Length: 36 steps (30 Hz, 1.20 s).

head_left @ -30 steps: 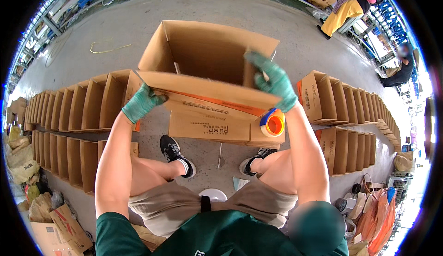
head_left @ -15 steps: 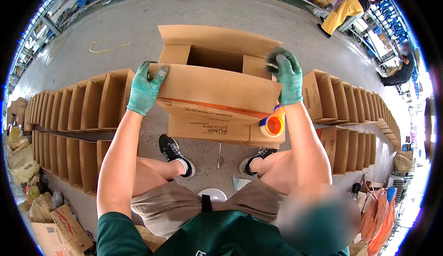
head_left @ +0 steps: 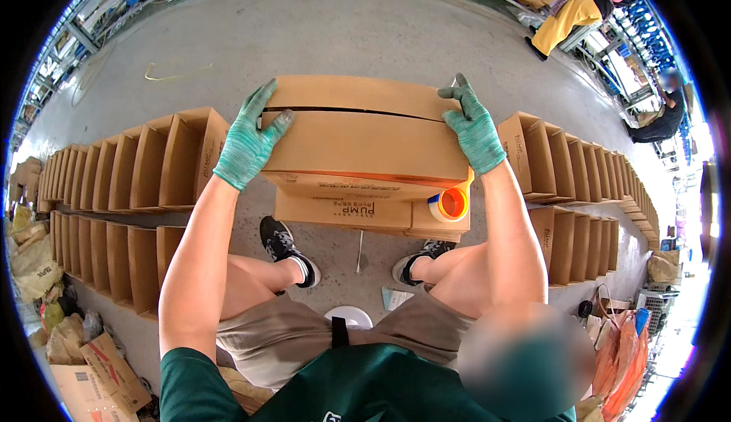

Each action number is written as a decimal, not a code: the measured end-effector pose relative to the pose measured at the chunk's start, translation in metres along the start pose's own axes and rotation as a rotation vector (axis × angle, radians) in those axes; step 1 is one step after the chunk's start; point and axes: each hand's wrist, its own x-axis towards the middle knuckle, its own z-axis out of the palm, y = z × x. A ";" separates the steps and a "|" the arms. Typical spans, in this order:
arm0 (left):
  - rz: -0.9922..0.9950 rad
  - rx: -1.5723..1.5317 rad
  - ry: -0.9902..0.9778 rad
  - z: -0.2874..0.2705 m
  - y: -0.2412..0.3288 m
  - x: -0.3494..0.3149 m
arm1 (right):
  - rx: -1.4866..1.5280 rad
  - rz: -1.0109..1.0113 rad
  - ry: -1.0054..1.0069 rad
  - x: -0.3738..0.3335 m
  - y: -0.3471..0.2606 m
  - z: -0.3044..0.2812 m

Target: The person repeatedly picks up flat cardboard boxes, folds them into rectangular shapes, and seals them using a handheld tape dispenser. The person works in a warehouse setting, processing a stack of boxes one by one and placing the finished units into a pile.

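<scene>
Before me a brown cardboard box [head_left: 365, 142] has its two long top flaps folded inward, with a narrow dark gap between them. My left hand [head_left: 249, 137], in a green knit glove, grips its left end: the thumb presses the near flap and the fingers reach the far one. At the right end my gloved right hand [head_left: 474, 125] holds both flaps likewise, its fingers slightly apart. Under the box lies flattened-looking cardboard [head_left: 343, 210] with printing. An orange-cored ring like a tape roll [head_left: 452, 205] with blue and yellow edges hangs below my right wrist.
Rows of open cartons stand at left [head_left: 145, 156] and right [head_left: 560, 163]. A white round object [head_left: 349, 316] is between my legs. Bags and loose cartons [head_left: 106, 380] are piled at lower left, orange sacks [head_left: 624, 357] at lower right. Two people work at the far right.
The long top flaps, raised before with the box interior showing, are now folded down and nearly meet. My right hand has swung its fingers over the far flap; my left has shifted slightly right.
</scene>
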 end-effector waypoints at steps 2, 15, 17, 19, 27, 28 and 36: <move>-0.061 -0.125 0.030 0.005 -0.007 0.000 | 0.046 -0.003 -0.046 0.000 0.004 -0.003; -0.070 -0.129 0.052 0.015 -0.012 -0.004 | -0.277 -0.089 -0.019 -0.012 -0.009 0.012; -0.052 -0.025 0.020 0.011 -0.014 -0.002 | -0.064 0.013 0.029 -0.011 -0.002 -0.001; -0.050 0.056 0.001 0.009 -0.014 -0.004 | 0.437 0.310 0.087 -0.008 0.005 -0.023; -0.059 0.024 0.017 0.016 -0.008 0.000 | -1.006 0.419 -0.781 -0.081 0.100 -0.027; -0.052 0.034 0.023 0.013 -0.012 -0.001 | -1.062 0.414 -0.824 -0.084 0.102 -0.014; -0.048 0.094 0.047 0.011 -0.017 -0.001 | -0.708 0.386 -0.079 -0.066 0.101 -0.040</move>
